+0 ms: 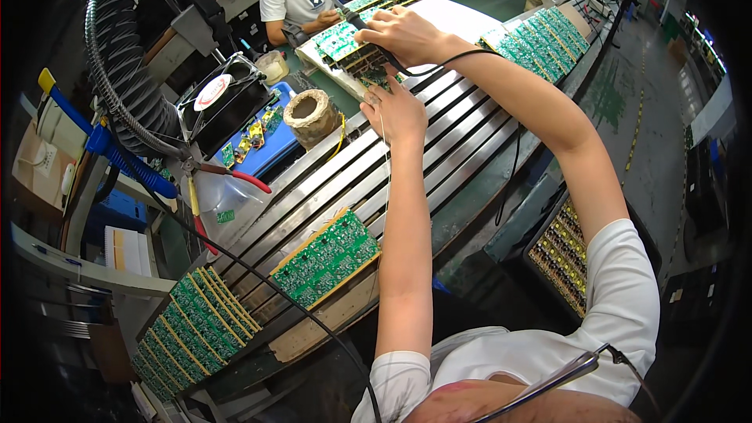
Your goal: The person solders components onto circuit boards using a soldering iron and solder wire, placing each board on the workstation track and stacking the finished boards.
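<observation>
My right hand [403, 35] is closed round the dark handle of a soldering iron [354, 19], above green circuit boards [338, 41] stacked at the far side of the slatted line. The iron's thin end points up and to the left, and its black cord [439, 67] loops back over my right wrist. Just below, my left hand [401, 116] has its fingers bent at the near edge of the stack. A thin pale wire, apparently solder wire [387, 180], runs from those fingers along my left forearm. My fingertips are partly hidden.
Metal slats [345, 180] cross the bench. More circuit boards lie at near left [329, 258] and far right [540, 43]. Left are a fan [215, 94], pliers [235, 173], a blue tray [262, 145] and a cardboard-like roll [312, 116]. A co-worker [309, 0] sits opposite.
</observation>
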The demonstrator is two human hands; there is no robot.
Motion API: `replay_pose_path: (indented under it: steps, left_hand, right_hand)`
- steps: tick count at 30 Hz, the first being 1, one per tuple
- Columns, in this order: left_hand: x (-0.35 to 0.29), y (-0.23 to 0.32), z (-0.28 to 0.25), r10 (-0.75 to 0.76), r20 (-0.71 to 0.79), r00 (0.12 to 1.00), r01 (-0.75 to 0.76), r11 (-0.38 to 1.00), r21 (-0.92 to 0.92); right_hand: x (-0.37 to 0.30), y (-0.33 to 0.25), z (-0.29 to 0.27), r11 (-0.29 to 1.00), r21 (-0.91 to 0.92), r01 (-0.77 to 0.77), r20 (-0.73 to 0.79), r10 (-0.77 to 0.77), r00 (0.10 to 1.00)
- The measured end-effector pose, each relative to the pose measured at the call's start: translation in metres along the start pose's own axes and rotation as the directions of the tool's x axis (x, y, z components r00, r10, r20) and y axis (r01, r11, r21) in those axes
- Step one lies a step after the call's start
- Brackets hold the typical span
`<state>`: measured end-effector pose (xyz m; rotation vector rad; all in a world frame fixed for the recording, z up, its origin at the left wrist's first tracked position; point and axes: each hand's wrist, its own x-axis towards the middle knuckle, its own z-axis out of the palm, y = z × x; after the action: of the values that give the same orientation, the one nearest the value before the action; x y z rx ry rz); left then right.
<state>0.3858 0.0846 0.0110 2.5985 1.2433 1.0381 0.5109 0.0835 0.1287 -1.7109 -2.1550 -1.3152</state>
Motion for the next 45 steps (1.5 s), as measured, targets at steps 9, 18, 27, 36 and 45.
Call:
replay_pose_path:
  steps: [9,18,27,36,45]
  left_hand:
    - [0.0,0.0,-0.006,-0.003,0.048,0.999,0.005,0.999,-0.034]
    - [-0.001,-0.007,0.008,0.043,-0.127,0.991,-0.036,0.998,0.06]
    - [-0.002,0.001,0.003,0.008,0.047,0.999,-0.004,0.996,-0.084]
    - [-0.046,0.007,-0.03,0.092,-0.007,0.996,-0.092,0.995,-0.045]
    - [-0.154,-0.009,-0.137,0.319,-0.012,0.948,-0.32,0.947,-0.035]
  right_hand:
    - [-0.006,0.003,0.001,0.997,0.055,-0.058,0.051,0.056,0.997]
    - [-0.016,-0.009,0.013,0.992,0.091,-0.086,-0.082,0.094,0.992]
    - [-0.019,-0.02,0.003,0.994,-0.108,0.008,-0.042,-0.012,0.999]
    - [-0.026,-0.019,-0.001,0.996,0.083,-0.044,0.016,0.043,0.999]
    - [-0.017,-0.036,0.009,0.993,0.073,-0.091,0.034,0.088,0.996]
